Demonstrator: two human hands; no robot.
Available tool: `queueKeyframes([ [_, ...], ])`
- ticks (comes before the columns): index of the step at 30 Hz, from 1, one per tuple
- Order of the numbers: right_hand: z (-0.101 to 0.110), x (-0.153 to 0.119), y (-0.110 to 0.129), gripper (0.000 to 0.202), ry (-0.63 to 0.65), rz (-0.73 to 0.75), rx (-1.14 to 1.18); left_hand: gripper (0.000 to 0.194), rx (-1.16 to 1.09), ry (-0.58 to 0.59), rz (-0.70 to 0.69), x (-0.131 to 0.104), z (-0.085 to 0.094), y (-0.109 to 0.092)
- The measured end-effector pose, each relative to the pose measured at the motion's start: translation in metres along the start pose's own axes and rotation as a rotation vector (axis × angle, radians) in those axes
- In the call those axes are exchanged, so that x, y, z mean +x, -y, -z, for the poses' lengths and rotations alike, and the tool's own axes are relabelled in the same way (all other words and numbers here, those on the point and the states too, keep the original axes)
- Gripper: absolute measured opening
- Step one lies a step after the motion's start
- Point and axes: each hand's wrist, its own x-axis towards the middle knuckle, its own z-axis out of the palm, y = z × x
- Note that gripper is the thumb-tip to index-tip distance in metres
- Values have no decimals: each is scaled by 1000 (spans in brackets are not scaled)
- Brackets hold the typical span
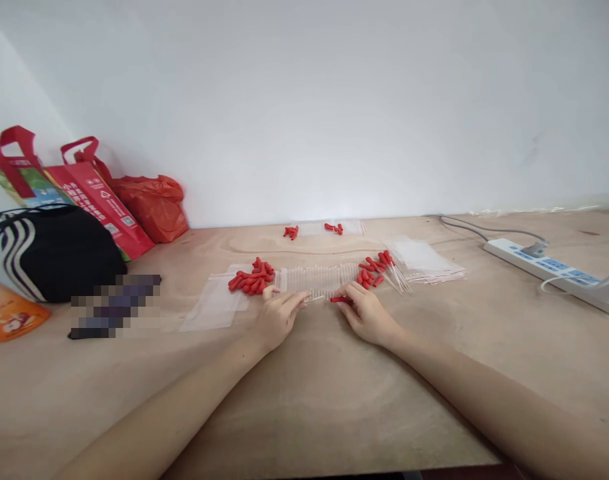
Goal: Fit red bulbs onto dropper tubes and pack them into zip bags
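My left hand (277,319) is closed in a pinch around one end of a thin clear glass tube (315,299), which points toward my other hand. My right hand (368,315) grips a red rubber bulb (338,299) between thumb and fingers, its end close to the tube. Whether bulb and tube touch is too small to tell. Just beyond both hands, a row of glass tubes (317,275) lies side by side. Red bulbs (253,280) are heaped left of the row. On the right, more red bulbs (369,273) lie beside several thin tubes fitted with bulbs (397,277).
Clear plastic bags (217,303) lie at the left, with another stack of bags (427,260) at the right. A bag with red bulbs (311,229) is near the wall. Shopping bags (101,203) and a black bag (74,250) stand left; a power strip (554,270) sits right.
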Motion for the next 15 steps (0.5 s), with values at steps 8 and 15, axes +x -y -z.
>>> queueKeyframes([
  [8, 1, 0, 6, 14, 19, 21, 36, 22, 28, 19, -48, 3, -3, -2],
  [15, 1, -2, 9, 14, 38, 17, 125, 25, 39, 46, -77, 1, -2, -2],
])
